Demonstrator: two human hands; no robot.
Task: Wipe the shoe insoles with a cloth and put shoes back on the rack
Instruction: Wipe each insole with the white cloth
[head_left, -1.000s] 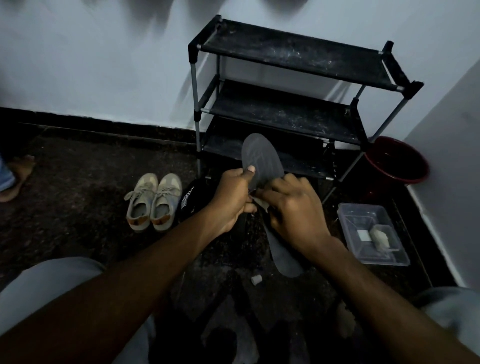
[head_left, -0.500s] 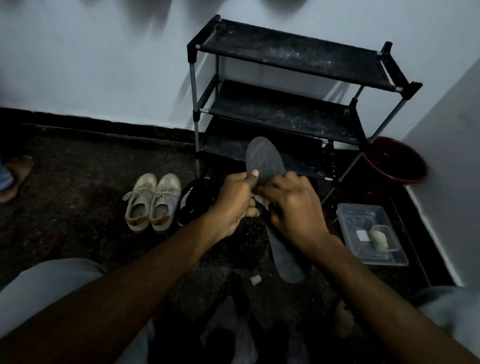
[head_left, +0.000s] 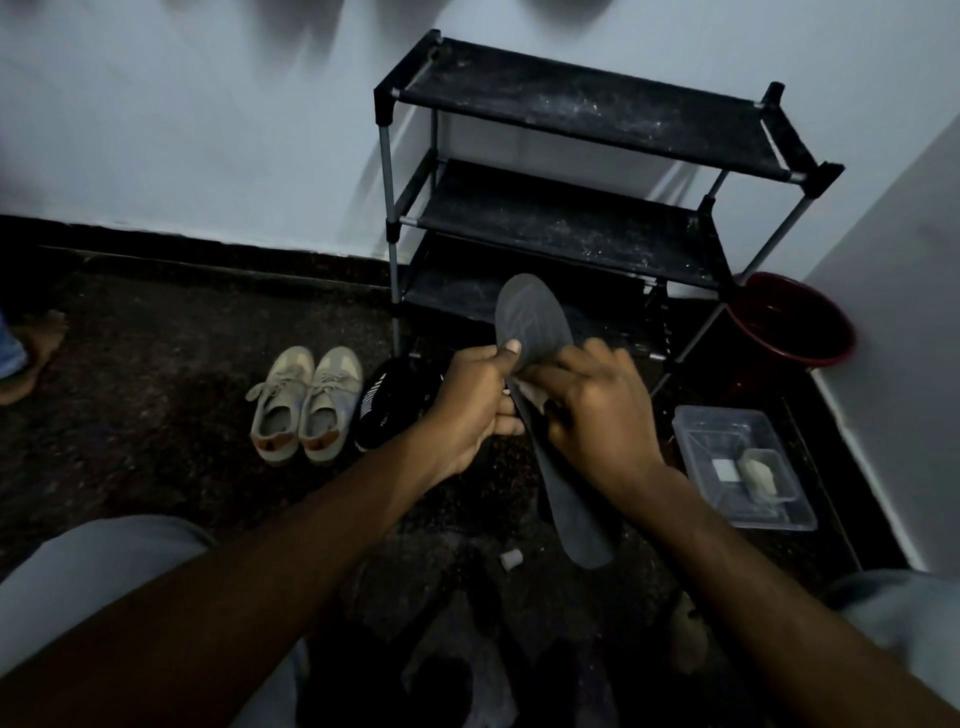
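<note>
**Wiping an insole.** We hold the grey insole (head_left: 530, 317) tilted, toe end at twelve o'clock and heel at five o'clock, in front of the lowest shelf of the rack (head_left: 571, 228).

The left hand (head_left: 470, 410) grips the insole's edge near the forefoot, with the thumb flat on the face and the other fingers curled behind. The fingers of the right hand (head_left: 597, 415) are bent and close together. They press a pale cloth (head_left: 535, 392), of which only a corner shows, against the middle of the insole.

We judge that the stroke goes best if the left grip braces the insole from behind, so it does not bend away. The cloth can then travel in long passes from toe to heel, edges included.

The beige shoes (head_left: 306, 405) lie at nine o'clock of the hands, with a black shoe (head_left: 389, 400) just beside the left hand. Neither is on the rack yet.
</note>
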